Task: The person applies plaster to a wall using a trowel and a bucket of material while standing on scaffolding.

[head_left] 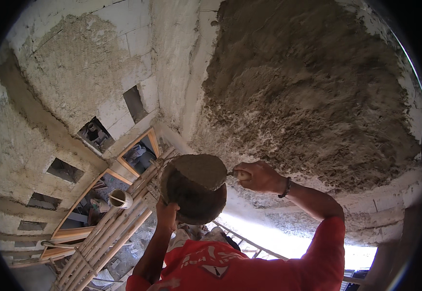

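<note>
To the right of wooden poles [105,237], a dark, mortar-smeared pan [190,196] is gripped at its rim by the curled left hand [167,214], while a tool handle [242,175] is clasped beside it by the closed right hand [262,177], near the wet-plastered wall [312,97].
</note>
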Available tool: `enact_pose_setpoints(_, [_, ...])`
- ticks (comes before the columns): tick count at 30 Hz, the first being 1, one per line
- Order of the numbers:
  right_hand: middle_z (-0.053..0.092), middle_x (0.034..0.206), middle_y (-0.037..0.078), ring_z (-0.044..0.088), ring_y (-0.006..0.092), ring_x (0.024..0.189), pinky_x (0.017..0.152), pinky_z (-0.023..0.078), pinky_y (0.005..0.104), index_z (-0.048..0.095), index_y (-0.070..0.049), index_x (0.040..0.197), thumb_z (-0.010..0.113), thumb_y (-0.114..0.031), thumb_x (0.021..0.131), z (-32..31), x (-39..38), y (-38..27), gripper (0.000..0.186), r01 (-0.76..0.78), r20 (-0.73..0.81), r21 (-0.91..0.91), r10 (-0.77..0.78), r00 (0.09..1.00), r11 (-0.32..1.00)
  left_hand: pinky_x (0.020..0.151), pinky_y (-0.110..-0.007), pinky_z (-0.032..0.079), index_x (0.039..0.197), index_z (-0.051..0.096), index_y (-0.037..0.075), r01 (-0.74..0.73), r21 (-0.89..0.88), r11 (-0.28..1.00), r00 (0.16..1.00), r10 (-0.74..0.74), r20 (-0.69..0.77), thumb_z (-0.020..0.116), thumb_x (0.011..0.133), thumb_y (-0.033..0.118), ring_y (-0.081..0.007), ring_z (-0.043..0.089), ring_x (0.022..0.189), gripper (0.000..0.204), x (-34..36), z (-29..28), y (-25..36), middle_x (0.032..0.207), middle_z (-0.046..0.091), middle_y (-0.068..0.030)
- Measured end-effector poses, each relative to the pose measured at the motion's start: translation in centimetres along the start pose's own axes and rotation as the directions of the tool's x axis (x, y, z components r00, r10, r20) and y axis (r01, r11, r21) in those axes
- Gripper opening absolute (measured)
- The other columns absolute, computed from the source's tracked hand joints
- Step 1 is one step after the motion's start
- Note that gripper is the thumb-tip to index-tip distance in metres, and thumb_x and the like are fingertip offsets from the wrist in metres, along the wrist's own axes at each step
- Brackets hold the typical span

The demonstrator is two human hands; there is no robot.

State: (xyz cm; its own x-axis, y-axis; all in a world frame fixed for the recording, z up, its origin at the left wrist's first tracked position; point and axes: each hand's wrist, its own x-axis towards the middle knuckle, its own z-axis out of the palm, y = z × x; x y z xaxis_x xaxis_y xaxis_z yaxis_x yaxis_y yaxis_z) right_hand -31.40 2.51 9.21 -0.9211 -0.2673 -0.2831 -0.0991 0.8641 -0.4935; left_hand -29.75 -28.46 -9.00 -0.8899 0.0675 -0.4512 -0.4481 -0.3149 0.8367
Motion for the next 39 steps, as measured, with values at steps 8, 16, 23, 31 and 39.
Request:
enact_pose_setpoints(8, [0.067, 0.088, 0.009, 0.065, 0.0173, 0.070, 0.060, 0.056, 0.0293, 0.059, -0.003, 0.118, 0.077, -0.028, 0.082, -16.4, -2.9, -8.8, 0.048, 0.410, -0.196, -0.069, -0.415, 0.889, 0.910, 0.075, -0.029, 0.047, 0.116, 0.056, -0.005, 0.046, -0.007, 0.999, 0.997, -0.046, -0.066, 0.051, 0.061, -0.005, -0.0211, 0.059, 0.087, 0.055, -1.0, -1.6, -0.2, 0.100, 0.062, -0.0101])
enact_pose_setpoints(16, [0.064, 0.076, 0.007, 0.059, 0.0102, 0.057, 0.051, 0.050, 0.0216, 0.058, -0.002, 0.126, 0.065, -0.034, 0.092, -24.4, -1.0, -4.8, 0.047, 0.344, -0.378, 0.334, -0.210, 0.902, 0.877, 0.071, -0.033, 0.049, 0.119, 0.056, -0.001, 0.037, 0.018, 0.999, 0.993, -0.035, -0.116, 0.052, 0.062, -0.005, -0.0219, 0.059, 0.084, 0.057, -3.3, -0.9, -2.5, 0.098, 0.062, -0.0094])
enact_pose_setpoints(23, [0.060, 0.072, 0.001, 0.055, 0.0080, 0.057, 0.050, 0.049, 0.0216, 0.057, -0.003, 0.130, 0.058, -0.039, 0.097, -32.3, -10.3, 2.3, 0.049, -0.110, -0.868, -0.176, -0.102, 0.486, 0.978, 0.069, -0.030, 0.047, 0.113, 0.057, -0.003, 0.027, -0.061, 0.998, 0.995, -0.033, -0.096, 0.052, 0.061, -0.004, -0.0199, 0.058, 0.084, 0.052, -6.2, 1.2, -4.1, 0.096, 0.061, -0.0091])
enact_pose_setpoints(31, [0.063, 0.092, 0.010, 0.061, 0.0139, 0.071, 0.059, 0.057, 0.0298, 0.059, -0.005, 0.120, 0.061, -0.019, 0.093, -10.2, -10.7, 5.0, 0.030, 0.012, -0.149, -0.063, -0.022, 0.989, 0.998, 0.066, -0.030, 0.048, 0.115, 0.059, -0.001, 0.027, 0.068, 0.997, 0.999, -0.024, -0.044, 0.052, 0.066, -0.005, -0.0176, 0.059, 0.078, 0.050, -7.2, 5.2, -4.6, 0.088, 0.061, -0.0065])
enact_pose_setpoints(39, [0.064, 0.076, 0.013, 0.066, 0.0313, 0.077, 0.061, 0.054, 0.0432, 0.064, -0.009, 0.099, 0.054, -0.018, 0.089, 5.2, -9.9, 7.1, 0.016, 0.059, -0.058, -0.781, -0.167, 0.984, 0.622, 0.065, -0.027, 0.045, 0.109, 0.060, -0.003, 0.069, 0.108, 0.992, 0.995, -0.077, 0.068, 0.052, 0.068, -0.003, -0.0135, 0.055, 0.074, 0.042, -8.2, 10.2, -2.1, 0.086, 0.061, -0.0050])
